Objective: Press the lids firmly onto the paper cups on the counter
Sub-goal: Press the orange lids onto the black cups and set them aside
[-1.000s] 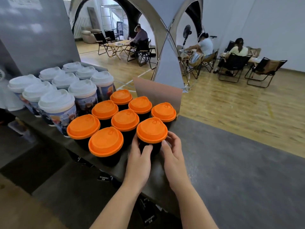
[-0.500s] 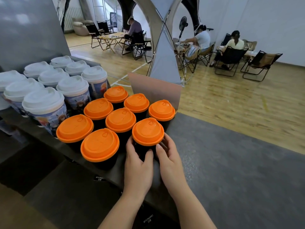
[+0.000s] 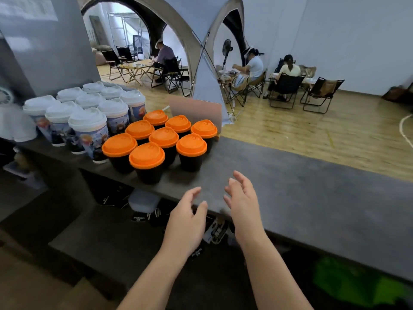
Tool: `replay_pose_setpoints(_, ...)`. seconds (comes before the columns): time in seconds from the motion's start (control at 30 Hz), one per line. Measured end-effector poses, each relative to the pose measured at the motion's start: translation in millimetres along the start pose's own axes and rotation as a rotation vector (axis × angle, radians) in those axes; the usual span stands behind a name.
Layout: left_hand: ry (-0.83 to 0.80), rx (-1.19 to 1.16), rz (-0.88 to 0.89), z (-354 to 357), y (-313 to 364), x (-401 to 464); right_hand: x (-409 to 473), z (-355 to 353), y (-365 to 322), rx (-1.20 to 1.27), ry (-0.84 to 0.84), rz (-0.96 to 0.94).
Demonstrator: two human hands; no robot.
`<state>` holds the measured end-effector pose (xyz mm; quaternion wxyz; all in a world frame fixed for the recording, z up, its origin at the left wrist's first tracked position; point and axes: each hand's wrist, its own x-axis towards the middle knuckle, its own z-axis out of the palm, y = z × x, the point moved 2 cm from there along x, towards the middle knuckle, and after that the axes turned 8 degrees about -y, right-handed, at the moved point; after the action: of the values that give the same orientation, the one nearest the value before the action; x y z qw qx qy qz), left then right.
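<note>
While your left hand [image 3: 186, 217] and right hand [image 3: 242, 201] hover empty with fingers loosely spread over the grey counter [image 3: 290, 198], the black paper cups with round orange plastic lids [image 3: 191, 146] stand just beyond, far left.

My left hand [image 3: 186, 222] and right hand [image 3: 244, 205] are bare, forearms uncovered to the frame's edge, no sleeves, rings or watch.

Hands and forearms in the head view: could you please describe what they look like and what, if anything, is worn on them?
The left hand and right hand are both bare: no gloves, rings, watch or wristbands show. The forearms are bare too, with no sleeve visible down to the frame's lower edge. No markings can be seen.
</note>
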<state>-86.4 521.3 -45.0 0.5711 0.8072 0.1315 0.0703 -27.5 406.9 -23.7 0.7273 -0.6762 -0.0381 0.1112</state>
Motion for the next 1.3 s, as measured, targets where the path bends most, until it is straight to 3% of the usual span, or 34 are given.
replay_pose_setpoints(0.37, -0.103, -0.268, 0.083, 76, 42, -120, -184, -121, 5, -0.045, 0.214, -0.097)
replay_pose_setpoints(0.73, -0.539, -0.303, 0.167, 258, 128, -196, -302, -297, -14, 0.019, 0.621, -0.194)
replay_pose_setpoints(1.0, -0.822, -0.297, 0.216, 458, 193, -234, -365, -484, -14, 0.028, 0.922, -0.228)
replay_pose_setpoints(1.13, -0.958, -0.319, 0.185, 583, 231, -239, -371, -596, -26, 0.009, 0.974, -0.241)
replay_pose_setpoints(1.3, -1.065, -0.461, -0.074, 735, 269, -225, -355, -747, -29, -0.158, 0.906, -0.214)
